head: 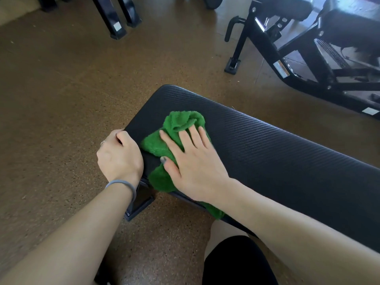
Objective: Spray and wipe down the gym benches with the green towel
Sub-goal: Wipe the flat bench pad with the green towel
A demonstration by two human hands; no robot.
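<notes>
Forearms reach in from the bottom edge, yours, bare, a grey band [123,185] on the left wrist. Your left hand [119,155] curls over the near corner of the flat bench [277,153], gripping its edge. Your right hand [193,163] presses flat, fingers spread, on the crumpled green towel [162,145], a nubby terry cloth trailing off the near side. Ribbed black padding covers the bench. Beyond, an adjustable bench [298,58] carries stickers too blurred to read, on speckled brown floor [61,89].
</notes>
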